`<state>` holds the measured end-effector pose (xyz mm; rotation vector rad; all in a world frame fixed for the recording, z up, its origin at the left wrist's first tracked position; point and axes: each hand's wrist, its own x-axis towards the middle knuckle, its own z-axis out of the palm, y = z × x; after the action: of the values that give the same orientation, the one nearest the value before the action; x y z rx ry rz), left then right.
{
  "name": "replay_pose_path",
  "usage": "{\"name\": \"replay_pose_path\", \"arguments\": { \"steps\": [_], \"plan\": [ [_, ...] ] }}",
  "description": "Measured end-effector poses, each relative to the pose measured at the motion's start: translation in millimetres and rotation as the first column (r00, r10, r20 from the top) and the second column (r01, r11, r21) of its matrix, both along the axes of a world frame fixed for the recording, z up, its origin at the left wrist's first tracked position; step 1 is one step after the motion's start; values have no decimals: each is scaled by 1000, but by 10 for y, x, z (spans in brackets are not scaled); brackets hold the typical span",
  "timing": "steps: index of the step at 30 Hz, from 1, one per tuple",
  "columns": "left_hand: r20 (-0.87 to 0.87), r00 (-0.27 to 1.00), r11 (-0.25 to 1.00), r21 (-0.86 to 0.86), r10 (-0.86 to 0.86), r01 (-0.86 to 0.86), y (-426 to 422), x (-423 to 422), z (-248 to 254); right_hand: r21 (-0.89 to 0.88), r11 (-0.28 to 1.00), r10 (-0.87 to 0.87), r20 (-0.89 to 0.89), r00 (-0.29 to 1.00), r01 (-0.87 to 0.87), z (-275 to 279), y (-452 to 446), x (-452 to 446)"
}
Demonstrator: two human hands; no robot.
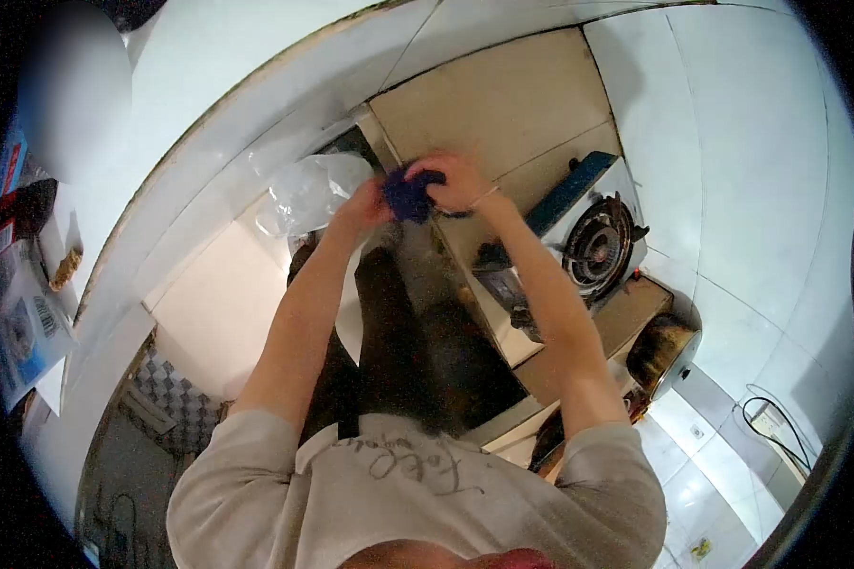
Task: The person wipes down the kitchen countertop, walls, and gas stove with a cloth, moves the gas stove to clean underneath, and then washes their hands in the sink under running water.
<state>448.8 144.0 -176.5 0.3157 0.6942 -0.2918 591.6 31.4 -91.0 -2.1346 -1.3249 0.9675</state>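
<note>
A crumpled dark blue cloth point(410, 195) is held between both hands, over the edge of the tiled counter point(484, 104). My left hand point(362, 207) grips its left side with fingers closed. From the right, my right hand point(454, 182) has its fingers curled round the cloth's upper right part. A clear plastic bag point(315, 192) hangs just left of my left hand. The fingertips of both hands are partly hidden by the cloth and slightly blurred.
A gas stove point(600, 245) stands on the counter to the right, with a blackened pot point(664, 353) nearer me. White tiled walls point(750, 123) rise beyond. A power strip with a black cable point(776, 427) lies at the far right. Packages point(33, 327) are at the left.
</note>
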Motion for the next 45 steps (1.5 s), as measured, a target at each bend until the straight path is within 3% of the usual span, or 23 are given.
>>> {"name": "replay_pose_path", "arguments": {
  "steps": [2, 4, 5, 7, 9, 11, 16, 19, 20, 21, 22, 23, 25, 26, 28, 29, 31, 32, 34, 35, 37, 38, 45],
  "plan": [
    [32, 997, 987, -140, -73, 77, -11, -92, -381, 42, 999, 45, -344, 938, -33, 73, -170, 249],
    [67, 987, 948, -276, -143, 156, -64, -145, -584, 25, 997, -51, -411, 910, 67, 278, -242, 745],
    [45, 987, 953, -254, -157, 163, -101, -154, -605, -169, 960, -276, -411, 869, 225, 350, -250, 994],
    [20, 984, 956, -236, -175, 175, -177, -168, -609, 95, 958, -234, -282, 930, 270, -80, -401, 1649],
    [24, 989, 970, -195, -145, 147, -228, -181, -592, 37, 901, -425, -132, 896, 433, -304, -384, 1724],
    [41, 991, 972, -194, -128, 134, -222, -177, -637, 156, 876, -478, 403, 781, 456, -376, -105, 1439],
    [116, 992, 971, -226, -53, 78, -83, -142, -689, 257, 931, -307, 170, 936, 258, -288, 371, 288],
    [430, 894, 854, -506, 130, 119, 17, -155, -819, 159, 980, -128, 57, 990, 118, -152, 446, -171],
    [441, 878, 982, 110, -188, 155, 78, -220, -605, 160, 978, -143, 63, 988, 131, -119, 377, -157],
    [268, 855, 716, 680, -445, 159, 141, -266, -496, 118, 993, 24, -111, 993, -11, -90, 293, -131],
    [343, 805, 628, 777, -484, 46, 114, -281, -889, 102, 981, 185, -288, 940, -162, -54, 219, -97],
    [229, 959, 984, -34, -165, 177, 186, -227, -625, 107, 985, 171, -421, 891, -138, 16, 106, 8],
    [-155, 974, 985, 32, -162, 169, 43, -64, -245, 103, 990, 135, -540, 831, -94, 190, -214, 397],
    [-32, 982, 960, -217, -188, 177, 22, -87, -319, 98, 993, 114, -530, 840, -72, 282, -366, 694],
    [-7, 977, 963, -168, -215, 211, -97, -124, -405, -168, 961, -268, -358, 894, 220, 530, -645, 1234],
    [23, 969, 962, -114, -246, 247, -167, -106, -416, -15, 975, -219, -210, 953, 221, 358, -824, 1643],
    [-16, 970, 960, -146, -244, 239, -299, -82, -400, -348, 779, -611, -236, 756, 521, 584, -828, 2037],
    [-12, 967, 956, -156, -254, 250, -358, -89, -475, -353, 776, -614, -238, 752, 522, 466, -918, 2225],
    [-11, 963, 949, -171, -270, 264, -451, -120, -584, -273, 863, -373, 224, 900, 425, 102, -1077, 2486],
    [45, 965, 943, -208, -257, 261, -471, -125, -622, -276, 861, -377, 221, 900, 428, -217, -1168, 2460],
    [98, 963, 932, -245, -250, 267, -457, -109, -599, -154, 831, -276, 721, 636, 535, -795, -1285, 2246],
    [101, 957, 929, -235, -271, 288, -444, -91, -534, -118, 726, -514, 561, 649, 678, -463, -1111, 1811],
    [141, 901, 849, -300, -411, 435, -399, 5, -413, -75, 655, -685, 361, 633, 752, -195, -594, -354]
  ]
}}
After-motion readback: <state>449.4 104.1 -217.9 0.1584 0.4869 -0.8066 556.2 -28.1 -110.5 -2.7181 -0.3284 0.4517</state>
